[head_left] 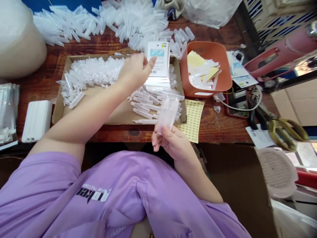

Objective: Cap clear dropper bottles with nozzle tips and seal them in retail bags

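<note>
My right hand [175, 142] is closed around several translucent plastic tubes [168, 110], held side by side above the front edge of a shallow cardboard tray. Over the tray, my left hand [137, 67] has curled fingers, and its thumb overlaps the left side of a printed white card [159, 62]. Whether it pinches anything is hidden. That card lies on top of a card stack [157, 82] in the tray [111, 112]. Small clear plastic pieces [95, 71] fill the tray's left and back part. Slim tubes with narrow tips [143, 107] lie at its right front.
Loose clear tubes [138, 23] are heaped behind the tray. An orange bin [208, 87] with paper scraps stands right of it, beside a yellow sticker sheet [194, 119]. Scissors [284, 132] lie at the right edge. A white power bank [37, 120] lies left.
</note>
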Demonstrator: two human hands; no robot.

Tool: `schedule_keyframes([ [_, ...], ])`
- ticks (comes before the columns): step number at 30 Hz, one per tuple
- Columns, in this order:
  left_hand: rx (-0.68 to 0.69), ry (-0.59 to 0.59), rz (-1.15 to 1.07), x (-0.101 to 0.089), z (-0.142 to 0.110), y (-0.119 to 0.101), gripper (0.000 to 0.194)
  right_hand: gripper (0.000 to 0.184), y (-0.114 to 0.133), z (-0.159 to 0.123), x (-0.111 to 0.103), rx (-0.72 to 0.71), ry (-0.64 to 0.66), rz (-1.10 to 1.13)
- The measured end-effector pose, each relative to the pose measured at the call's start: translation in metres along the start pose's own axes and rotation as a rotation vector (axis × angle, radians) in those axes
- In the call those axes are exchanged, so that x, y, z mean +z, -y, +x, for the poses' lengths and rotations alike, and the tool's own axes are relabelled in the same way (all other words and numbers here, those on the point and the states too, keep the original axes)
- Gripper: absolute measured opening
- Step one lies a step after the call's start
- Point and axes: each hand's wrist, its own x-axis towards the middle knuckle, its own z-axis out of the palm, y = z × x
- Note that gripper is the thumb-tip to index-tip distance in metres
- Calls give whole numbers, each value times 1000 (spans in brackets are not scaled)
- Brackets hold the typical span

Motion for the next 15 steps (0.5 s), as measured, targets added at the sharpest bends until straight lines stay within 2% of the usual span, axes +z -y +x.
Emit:
schedule_keyframes([
  [1, 41, -104, 138, 3, 24, 4, 40, 50, -1, -1, -3, 23, 4, 9],
  [2, 38, -114, 255, 7, 44, 8, 40, 50, -2, -2, -6, 46, 9, 14],
  [4, -14, -83, 376, 16, 74, 13, 52, 51, -5, -4, -10, 76, 18, 14],
  [6, -81, -6, 447, 24, 90, 14, 66, 51, -8, -5, -15, 76, 19, 3],
  [8, -123, 31, 502, 28, 96, 14, 70, 51, -10, -5, -21, 61, 8, -7],
  [10, -121, -8, 510, 27, 95, 11, 69, 50, -10, -4, -27, 50, -5, -14],
  [13, -139, -79, 441, 18, 89, 2, 54, 50, -10, -1, -32, 50, -6, -25],
  [15, -168, -66, 393, 10, 81, -8, 44, 49, -8, 1, -32, 50, 10, -32],
])
